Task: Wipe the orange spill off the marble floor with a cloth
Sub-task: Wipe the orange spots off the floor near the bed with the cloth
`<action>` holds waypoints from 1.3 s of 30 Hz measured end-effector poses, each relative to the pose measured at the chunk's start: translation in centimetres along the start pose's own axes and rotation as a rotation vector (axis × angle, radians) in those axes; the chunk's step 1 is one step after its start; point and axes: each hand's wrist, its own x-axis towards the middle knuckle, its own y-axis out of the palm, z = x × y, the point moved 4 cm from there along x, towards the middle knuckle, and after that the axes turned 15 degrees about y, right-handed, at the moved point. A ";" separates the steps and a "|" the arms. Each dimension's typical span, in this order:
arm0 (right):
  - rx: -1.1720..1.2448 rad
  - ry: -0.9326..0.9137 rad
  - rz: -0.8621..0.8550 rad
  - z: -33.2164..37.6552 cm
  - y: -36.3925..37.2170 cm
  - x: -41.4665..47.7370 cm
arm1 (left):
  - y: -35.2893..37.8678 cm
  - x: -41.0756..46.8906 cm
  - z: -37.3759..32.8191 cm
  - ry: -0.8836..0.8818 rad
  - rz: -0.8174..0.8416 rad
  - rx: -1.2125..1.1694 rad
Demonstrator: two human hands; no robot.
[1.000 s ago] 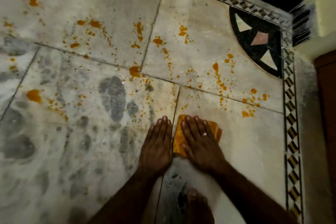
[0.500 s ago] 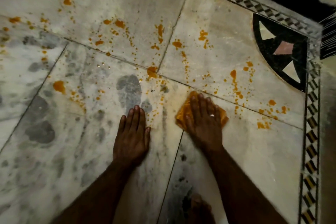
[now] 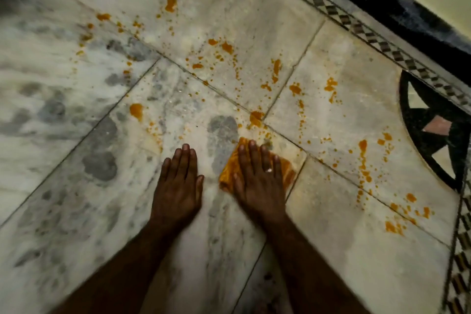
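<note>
Fingers (image 3: 254, 158) flat and straight: the right hand (image 3: 260, 186) presses the orange cloth (image 3: 229, 169) to the marble floor (image 3: 356, 250).
Just to its left, apart from the cloth, the left hand (image 3: 178, 186) lies palm-down on bare marble, fingers straight and together, holding nothing. A ring (image 3: 268, 170) shows on the right hand. The cloth sits at the near edge of the orange spill (image 3: 255, 118), whose drops scatter beyond and to the right, toward the black inlay (image 3: 428, 140) and the chequered border (image 3: 356, 24).

Orange-stained cloth (image 3: 229, 169), flattened on the pale grey-veined marble floor (image 3: 344, 242) under the flat right hand (image 3: 257, 186), orange spill (image 3: 255, 118) in blobs and droplets scattered beyond, nearest splatter just beside the cloth's far edge
</note>
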 end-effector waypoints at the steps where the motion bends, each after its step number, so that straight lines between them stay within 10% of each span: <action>1: -0.013 0.010 0.008 -0.8 -0.2 1.6 | -0.1 -0.3 0.5 -0.021 0.009 0.000; 9: -0.013 0.378 -0.027 -3.9 0.3 -4.2 | 0.0 -0.8 1.0 -0.113 0.046 -0.025; 21: 0.016 -0.084 -0.064 6.5 -0.4 6.1 | -0.4 -1.2 3.6 -0.227 -0.007 -0.013; 30: 0.036 0.300 -0.065 2.4 0.2 0.0 | -1.5 1.3 7.5 -0.250 -0.040 0.023; 39: 0.100 -0.175 -0.068 14.6 0.4 1.9 | -1.4 1.8 11.6 -0.290 -0.039 0.014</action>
